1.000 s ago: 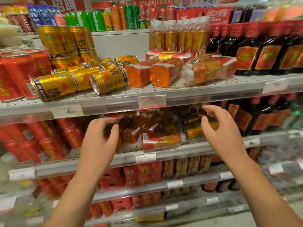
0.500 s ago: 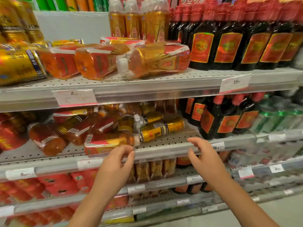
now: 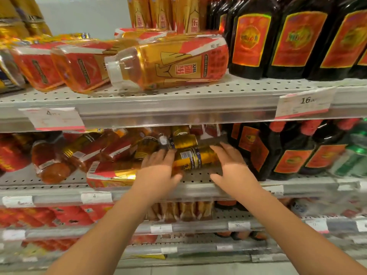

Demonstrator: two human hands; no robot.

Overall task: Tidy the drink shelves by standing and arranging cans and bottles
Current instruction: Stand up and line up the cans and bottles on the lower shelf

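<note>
- Centre of frame, middle shelf (image 3: 198,176): a gold can (image 3: 195,159) lies on its side, long axis running left to right, near the front edge.
- Left hand (image 3: 158,173): fingers extended, tips at the can's left end and seemingly touching it. They are not wrapped round it.
- Right hand (image 3: 233,167): fingers spread and loosely bent over the can's right end. Blur hides whether they touch. Neither hand has closed a grip.
- A second gold can (image 3: 185,140) lies just behind the first, touching or nearly so.
- A lying bottle (image 3: 111,175), centre-left, sits at the front lip just beside the left wrist.
- Upright dark bottles (image 3: 288,155) stand close to the right of the right hand.
- Risks, as judged:
  - The can is round and lying down, so a one-sided push could roll it off the front edge.
  - Lifting it may free the can behind to roll forward.
  - The left forearm could nudge the front bottle over the lip.
  - Swinging the can upright could knock the dark bottles.
  - The upper shelf (image 3: 198,92) hangs low and may catch the can as it tips up.
</note>
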